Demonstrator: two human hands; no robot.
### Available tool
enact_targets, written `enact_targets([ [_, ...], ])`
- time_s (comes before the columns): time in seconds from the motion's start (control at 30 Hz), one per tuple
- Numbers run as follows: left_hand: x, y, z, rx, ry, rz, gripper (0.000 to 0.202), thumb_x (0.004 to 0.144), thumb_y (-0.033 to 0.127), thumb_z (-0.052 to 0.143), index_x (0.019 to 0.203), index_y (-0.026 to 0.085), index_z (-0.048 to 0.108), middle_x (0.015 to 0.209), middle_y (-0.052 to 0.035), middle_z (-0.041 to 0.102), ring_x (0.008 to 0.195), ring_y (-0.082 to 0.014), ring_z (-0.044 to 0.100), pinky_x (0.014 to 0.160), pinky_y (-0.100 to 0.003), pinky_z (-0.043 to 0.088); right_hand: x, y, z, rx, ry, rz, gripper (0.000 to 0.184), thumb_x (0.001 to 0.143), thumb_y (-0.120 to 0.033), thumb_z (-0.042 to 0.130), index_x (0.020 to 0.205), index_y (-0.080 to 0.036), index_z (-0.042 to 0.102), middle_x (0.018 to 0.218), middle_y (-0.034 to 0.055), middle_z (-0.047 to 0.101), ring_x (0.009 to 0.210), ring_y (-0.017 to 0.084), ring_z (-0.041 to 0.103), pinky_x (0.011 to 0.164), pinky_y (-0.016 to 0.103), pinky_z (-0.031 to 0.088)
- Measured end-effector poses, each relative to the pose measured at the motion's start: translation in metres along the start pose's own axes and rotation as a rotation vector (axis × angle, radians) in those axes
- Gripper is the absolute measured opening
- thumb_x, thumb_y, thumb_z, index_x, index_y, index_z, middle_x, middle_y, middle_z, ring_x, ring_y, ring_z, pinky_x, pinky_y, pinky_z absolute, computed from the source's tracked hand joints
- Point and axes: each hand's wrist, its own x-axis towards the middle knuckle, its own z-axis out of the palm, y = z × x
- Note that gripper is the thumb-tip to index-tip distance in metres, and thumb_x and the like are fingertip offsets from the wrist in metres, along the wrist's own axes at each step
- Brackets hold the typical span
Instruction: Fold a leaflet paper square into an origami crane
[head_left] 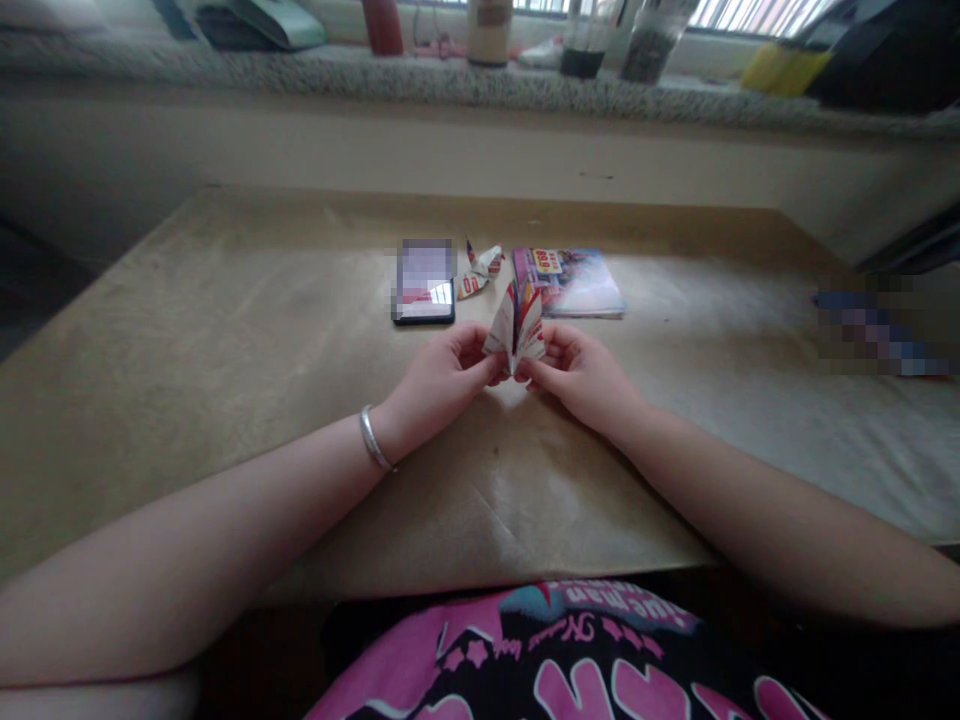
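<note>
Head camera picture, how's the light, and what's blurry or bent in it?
Head view: daylight comes from behind the ledge, so the table is dim with soft shadows; head view edges bow, wide-angle, bending the ledge; the jars on it are blurred, while the folded paper held by the left hand and right hand is fairly sharp; the phone and a patch at the right are pixelated.

Both hands meet over table (pixel 225 330): left hand (pixel 439 385) and right hand (pixel 581 375) pinch a folded printed paper (pixel 516 325), standing upright. Behind it: phone (pixel 424 283), small folded paper figure (pixel 480 270) (crane-like), booklet (pixel 574 282). Bracelet (pixel 373 440) on left wrist.
</note>
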Motion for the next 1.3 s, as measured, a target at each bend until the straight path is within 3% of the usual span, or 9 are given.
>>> enact_targets([
  [0.2, 0.001, -0.002, 0.002, 0.016, 0.015, -0.020, 0.028, 0.073, 0.031, 0.075, 0.088, 0.013, 0.060, 0.082, -0.0013, 0.067, 0.072, -0.0103, 0.063, 0.069, -0.023, 0.051, 0.003, 0.004, 0.000, 0.012, -0.028, 0.004, 0.034, 0.065, -0.030, 0.081, 0.085, -0.021, 0.056, 0.074, -0.0019, 0.070, 0.066, 0.012, 0.065, 0.057, 0.023, 0.050],
  [0.4, 0.002, -0.004, 0.001, 0.036, 0.025, -0.054, 0.024, 0.071, 0.025, 0.075, 0.086, 0.012, 0.062, 0.080, -0.0007, 0.066, 0.072, -0.0099, 0.062, 0.070, -0.023, 0.050, 0.005, 0.008, -0.002, 0.044, -0.075, -0.056, 0.032, 0.065, -0.022, 0.079, 0.088, -0.021, 0.057, 0.079, -0.0026, 0.069, 0.070, 0.011, 0.065, 0.070, 0.026, 0.054],
  [0.67, 0.004, -0.009, 0.001, 0.040, 0.015, -0.042, 0.024, 0.071, 0.024, 0.073, 0.090, 0.013, 0.063, 0.086, -0.0023, 0.068, 0.077, -0.0118, 0.063, 0.075, -0.026, 0.051, 0.005, 0.010, -0.002, -0.053, -0.071, -0.109, 0.028, 0.070, -0.020, 0.072, 0.090, -0.021, 0.054, 0.082, -0.0013, 0.068, 0.068, 0.011, 0.061, 0.065, 0.027, 0.051],
  [1.03, 0.003, -0.008, 0.003, 0.091, -0.005, -0.062, 0.017, 0.077, 0.023, 0.066, 0.089, 0.014, 0.060, 0.080, -0.0002, 0.065, 0.065, -0.0091, 0.059, 0.062, -0.022, 0.048, 0.008, 0.010, 0.000, -0.070, -0.132, -0.124, 0.030, 0.071, -0.018, 0.067, 0.095, -0.023, 0.051, 0.083, -0.0029, 0.064, 0.063, 0.009, 0.056, 0.063, 0.025, 0.048],
  [1.2, 0.004, -0.013, 0.002, 0.130, -0.002, -0.014, 0.021, 0.075, 0.020, 0.067, 0.094, 0.014, 0.061, 0.087, -0.0031, 0.067, 0.076, -0.0132, 0.063, 0.071, -0.027, 0.052, 0.008, 0.009, -0.001, -0.060, -0.146, -0.091, 0.034, 0.071, -0.022, 0.069, 0.098, -0.023, 0.049, 0.092, 0.0001, 0.065, 0.071, 0.011, 0.059, 0.066, 0.027, 0.050],
  [1.3, 0.004, -0.015, 0.001, 0.156, -0.015, 0.011, 0.025, 0.075, 0.017, 0.064, 0.099, 0.013, 0.061, 0.092, -0.0049, 0.068, 0.082, -0.0158, 0.064, 0.075, -0.029, 0.052, 0.007, 0.011, -0.002, -0.120, -0.139, -0.115, 0.032, 0.073, -0.021, 0.066, 0.100, -0.023, 0.049, 0.088, -0.0003, 0.063, 0.070, 0.012, 0.058, 0.065, 0.027, 0.048],
])
